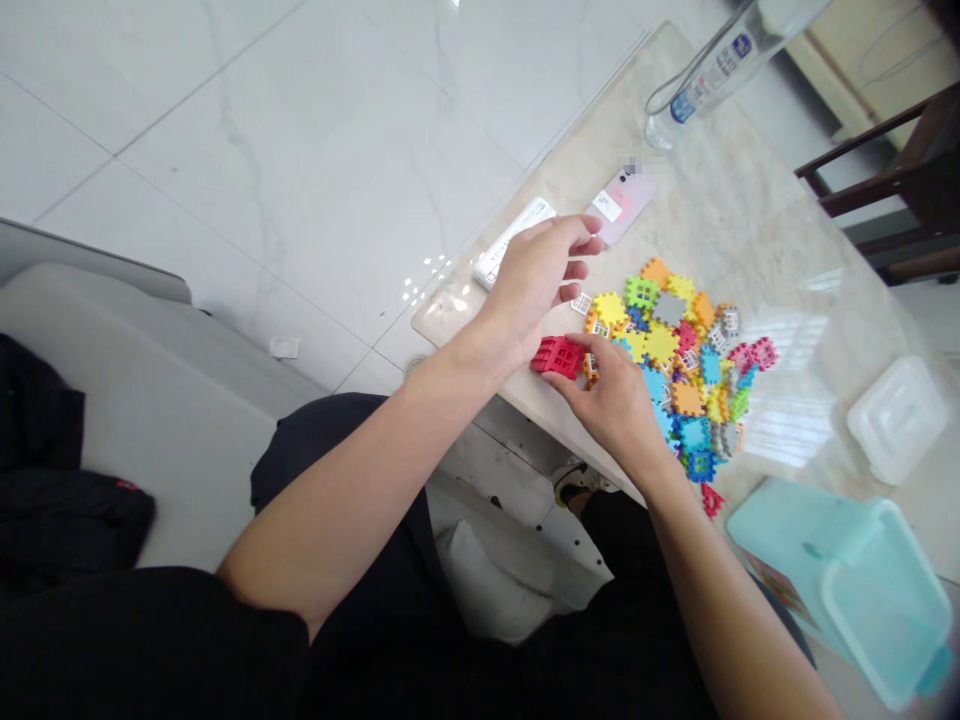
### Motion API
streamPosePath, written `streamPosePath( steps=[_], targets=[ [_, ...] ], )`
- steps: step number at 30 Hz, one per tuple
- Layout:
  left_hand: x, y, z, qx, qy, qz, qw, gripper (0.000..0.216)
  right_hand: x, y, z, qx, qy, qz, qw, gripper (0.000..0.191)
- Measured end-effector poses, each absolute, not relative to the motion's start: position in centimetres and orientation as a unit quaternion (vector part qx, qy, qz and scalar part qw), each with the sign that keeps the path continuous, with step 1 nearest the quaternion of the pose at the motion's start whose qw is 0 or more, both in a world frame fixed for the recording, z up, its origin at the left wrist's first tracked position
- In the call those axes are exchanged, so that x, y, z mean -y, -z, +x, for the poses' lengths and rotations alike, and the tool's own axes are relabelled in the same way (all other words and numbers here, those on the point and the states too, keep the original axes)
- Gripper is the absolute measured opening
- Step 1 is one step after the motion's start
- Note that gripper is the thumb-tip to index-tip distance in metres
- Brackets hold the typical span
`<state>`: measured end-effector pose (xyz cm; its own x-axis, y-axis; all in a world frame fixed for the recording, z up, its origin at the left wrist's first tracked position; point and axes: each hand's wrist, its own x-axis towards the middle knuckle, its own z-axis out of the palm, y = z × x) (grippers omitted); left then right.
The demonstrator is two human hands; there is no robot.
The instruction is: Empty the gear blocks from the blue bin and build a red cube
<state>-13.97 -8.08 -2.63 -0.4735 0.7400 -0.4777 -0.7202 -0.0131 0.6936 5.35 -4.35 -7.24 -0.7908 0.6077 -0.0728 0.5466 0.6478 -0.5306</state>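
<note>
Between the thumb and fingers of my right hand (611, 390) is a red building block piece (556, 357) with window-like openings, held at the near edge of the table. My left hand (536, 268) hovers just beyond it, fingers apart and curved, with nothing visible in them. Its wrist passes close to the red piece; whether they touch I cannot tell. Right beside both hands lies a loose pile of interlocking plastic blocks (661, 343) in yellow, orange, blue, green, grey and pink, some square and some with window grids.
A white remote-like device (491, 262) and a pale pink phone (626, 205) lie beyond my left hand. A clear bottle (705, 90) is at the far end of the table. To the right are a teal container (795, 520) and a white lid (896, 418).
</note>
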Motion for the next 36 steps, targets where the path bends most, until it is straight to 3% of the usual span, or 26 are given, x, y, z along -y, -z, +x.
streamPosePath(
  steps=[12,17,28,36],
  targets=[
    [8.13,2.46,-13.95,-0.475,-0.713,0.006,0.516,0.018,4.59,7.54,5.06,0.910,-0.265,-0.310,0.074,0.050],
    [8.08,2.57,-13.98,-0.470,-0.718,0.007,0.514,0.026,4.52,7.44,5.07,0.908,-0.265,-0.315,0.076,0.049],
    [8.06,2.45,-13.95,-0.470,-0.717,0.003,0.514,0.024,4.42,6.96,5.25,0.923,-0.237,-0.295,0.067,0.048],
    [8.03,2.06,-14.04,-0.471,-0.714,-0.013,0.518,0.034,4.70,7.11,5.45,0.929,-0.228,-0.287,0.043,0.061]
  ],
)
